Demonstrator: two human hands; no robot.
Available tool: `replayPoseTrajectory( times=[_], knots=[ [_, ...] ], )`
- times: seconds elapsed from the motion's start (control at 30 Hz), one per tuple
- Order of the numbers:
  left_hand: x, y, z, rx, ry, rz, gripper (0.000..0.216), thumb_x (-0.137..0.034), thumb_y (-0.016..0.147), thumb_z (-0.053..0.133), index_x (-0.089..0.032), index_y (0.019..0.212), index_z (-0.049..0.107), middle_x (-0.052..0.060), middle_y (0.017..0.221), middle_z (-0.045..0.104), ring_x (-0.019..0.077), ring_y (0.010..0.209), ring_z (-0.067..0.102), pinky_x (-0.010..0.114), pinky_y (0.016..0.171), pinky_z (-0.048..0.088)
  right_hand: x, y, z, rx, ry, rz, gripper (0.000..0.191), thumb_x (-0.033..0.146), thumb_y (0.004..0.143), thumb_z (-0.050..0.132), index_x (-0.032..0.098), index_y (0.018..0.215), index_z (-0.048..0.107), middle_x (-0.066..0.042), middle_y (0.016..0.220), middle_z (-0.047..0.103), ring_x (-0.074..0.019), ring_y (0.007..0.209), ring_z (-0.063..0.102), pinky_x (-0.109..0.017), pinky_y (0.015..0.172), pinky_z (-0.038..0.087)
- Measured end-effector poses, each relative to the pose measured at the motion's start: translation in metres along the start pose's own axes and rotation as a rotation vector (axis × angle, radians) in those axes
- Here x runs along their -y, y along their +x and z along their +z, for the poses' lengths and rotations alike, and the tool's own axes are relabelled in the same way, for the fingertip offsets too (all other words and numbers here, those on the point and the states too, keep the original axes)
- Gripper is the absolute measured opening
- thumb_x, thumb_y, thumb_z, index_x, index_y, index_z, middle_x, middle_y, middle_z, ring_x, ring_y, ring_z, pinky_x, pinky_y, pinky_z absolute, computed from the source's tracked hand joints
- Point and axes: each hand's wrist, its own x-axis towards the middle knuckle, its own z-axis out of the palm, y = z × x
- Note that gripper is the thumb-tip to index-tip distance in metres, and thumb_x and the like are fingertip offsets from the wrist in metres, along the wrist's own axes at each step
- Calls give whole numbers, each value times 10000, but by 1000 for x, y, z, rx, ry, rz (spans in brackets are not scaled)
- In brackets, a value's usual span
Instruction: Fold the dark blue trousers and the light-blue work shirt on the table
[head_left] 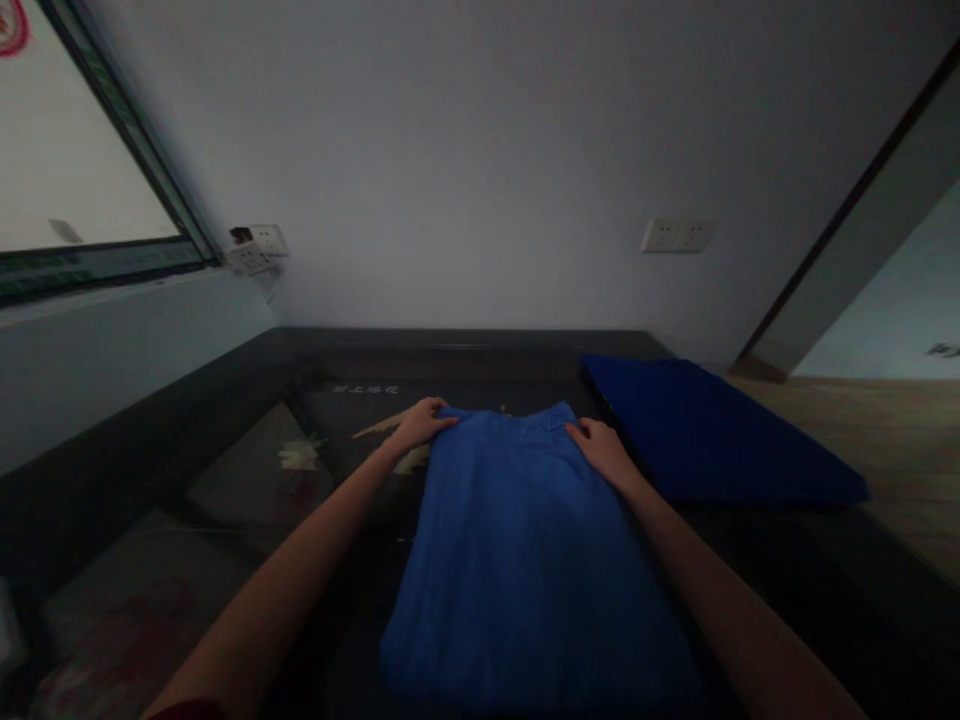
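- the blue garment (517,540) lies flat on the dark worktop (225,440), running from the near edge of the view away toward the wall, folded into a long narrow shape.
- the left hand (421,422) rests on the far left corner of the garment — fingers curled over the cloth's top edge, pinching it.
- the right hand (600,448) sits on the far right corner, palm down, fingers bent over the edge of the fabric and holding it.
- both forearms reach in from the bottom of the view, one along each side of the garment.
- just to the right of the right hand, a dark blue folded pile (712,430) lies on the worktop — near the garment, whether touching it cannot be told.
- wall sockets (677,235) sit on the pale wall behind; more outlets (255,250) are by the window (75,150) at left.
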Motion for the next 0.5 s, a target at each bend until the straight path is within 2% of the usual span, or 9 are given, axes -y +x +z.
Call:
replayPoseTrajectory(
  times=[0.07,0.17,0.37,0.5],
  knots=[
    [2,-1,3,19,20,42,279,-364,720,643,-164,914,632,62,955,668,211,903,613,301,803,463,-1,0,4,-9,-50,21,309,358,940,429,148,879,647,-140,931,705,-238,880,654,-288,726,433],
    [1,-2,7,32,117,24,229,-371,775,581,-169,880,606,47,874,649,213,855,602,308,776,459,-2,1,10,-17,-83,45,309,341,958,405,148,893,638,-155,967,701,-241,931,650,-284,741,431],
    [-1,4,13,-48,149,0,204,-353,809,553,-176,906,584,36,863,635,205,815,594,306,753,461,0,0,8,-24,-137,65,345,354,977,353,149,934,627,-164,968,697,-253,944,652,-304,764,441],
    [4,2,20,-92,158,11,210,-300,821,568,-167,983,576,62,940,641,212,871,599,329,812,465,5,-7,7,-58,-209,65,342,409,964,374,161,1019,603,-148,957,688,-265,903,657,-330,748,459]
  ],
)
